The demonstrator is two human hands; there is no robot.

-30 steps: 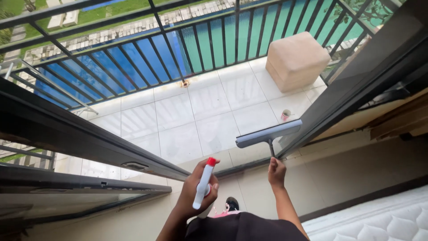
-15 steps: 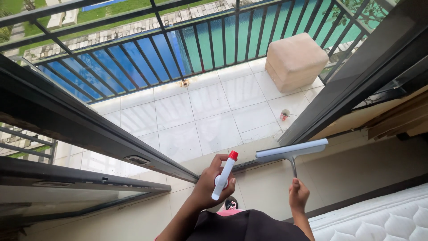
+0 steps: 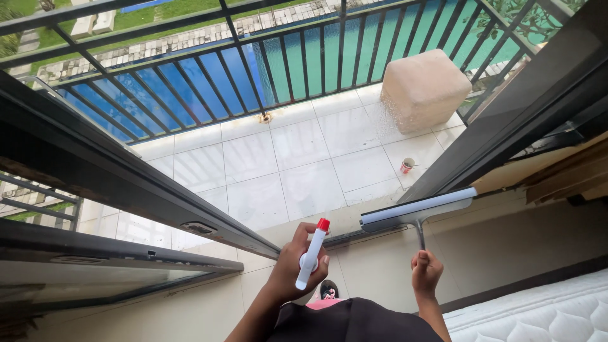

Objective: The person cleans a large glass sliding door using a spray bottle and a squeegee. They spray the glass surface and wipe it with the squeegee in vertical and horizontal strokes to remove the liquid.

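My left hand [image 3: 294, 266] grips a white spray bottle [image 3: 311, 253] with a red cap, held upright at the bottom centre. My right hand [image 3: 425, 271] holds the thin handle of a window squeegee [image 3: 418, 208], whose long grey blade sits level above the hand. Both are raised in front of a tall glass door whose dark frame [image 3: 506, 126] runs up to the right. The glass near the upper right looks wet and speckled.
Beyond the glass lies a white-tiled balcony [image 3: 297, 164] with a dark metal railing [image 3: 253, 63], a beige cube stool [image 3: 425, 88] and a small cup [image 3: 407, 165]. Another dark door frame [image 3: 126, 183] crosses the left. A white mattress [image 3: 538, 313] lies at the bottom right.
My right hand has brought the squeegee down and to the right, off the upper glass. My left hand with the spray bottle has shifted slightly right.
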